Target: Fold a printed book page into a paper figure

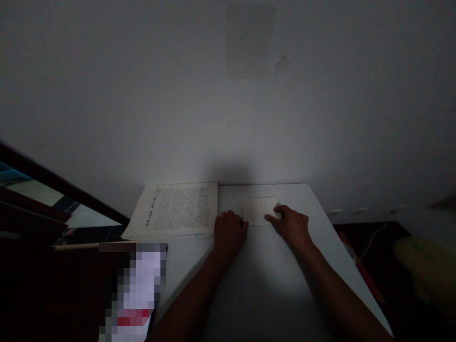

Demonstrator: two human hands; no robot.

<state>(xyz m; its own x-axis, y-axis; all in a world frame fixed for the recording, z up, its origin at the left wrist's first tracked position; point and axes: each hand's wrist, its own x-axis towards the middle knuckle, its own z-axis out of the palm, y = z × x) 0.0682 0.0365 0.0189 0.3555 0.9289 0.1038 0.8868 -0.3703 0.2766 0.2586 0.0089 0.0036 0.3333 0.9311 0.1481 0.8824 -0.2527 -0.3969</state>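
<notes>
First, check the left side: your left hand (231, 232) sits by the near right corner of the book (180, 209), so a leftward slip could nudge its page. Uneven pressure could crease or skew the small paper (257, 212) on the tabletop (263, 270). The paper lies between both hands: the left grip is curled at its near left corner, hold indeterminable; your right hand (292, 225) keeps thumb and index finger parted at its right edge, nothing visibly pinched.
</notes>
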